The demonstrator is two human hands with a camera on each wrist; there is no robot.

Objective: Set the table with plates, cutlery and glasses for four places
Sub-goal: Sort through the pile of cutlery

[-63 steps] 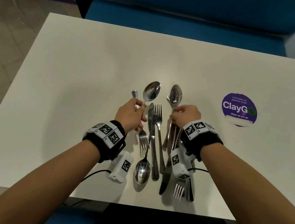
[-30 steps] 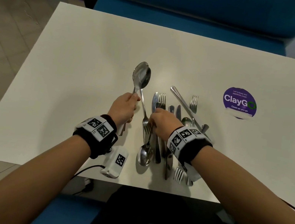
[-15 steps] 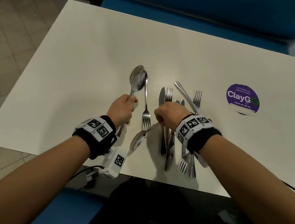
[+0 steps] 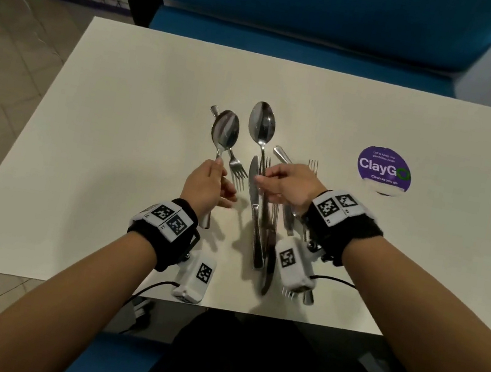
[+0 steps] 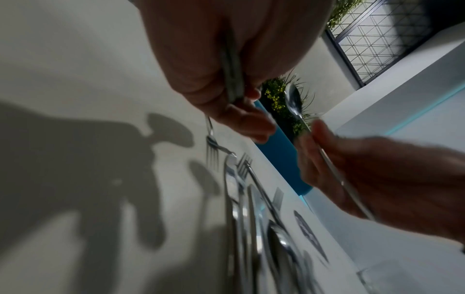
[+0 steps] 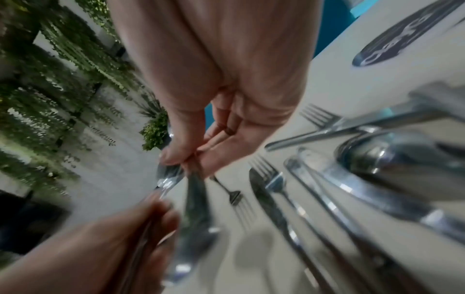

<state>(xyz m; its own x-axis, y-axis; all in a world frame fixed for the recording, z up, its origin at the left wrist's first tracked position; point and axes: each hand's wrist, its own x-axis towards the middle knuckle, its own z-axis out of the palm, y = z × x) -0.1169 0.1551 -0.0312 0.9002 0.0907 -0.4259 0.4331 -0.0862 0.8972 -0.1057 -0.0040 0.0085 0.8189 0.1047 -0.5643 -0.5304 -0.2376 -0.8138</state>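
Note:
My left hand grips a spoon by its handle, bowl pointing away from me; the handle runs through the curled fingers. Just to its right, my right hand pinches a second spoon, also bowl away and lifted off the white table. The left wrist view shows this right hand and its spoon bowl. A fork lies slanted between the hands. Under my right wrist lies a pile of cutlery with a knife, forks and a spoon. No plates or glasses are in view.
A round purple ClayGo sticker is stuck on the table to the right. A blue bench runs along the far edge. Tiled floor lies to the left. Cables hang from both wrist cameras over the near edge.
My right hand has lifted a spoon out of the pile and turned it bowl-away, bringing it up beside the spoon in my left hand. The left hand has barely moved.

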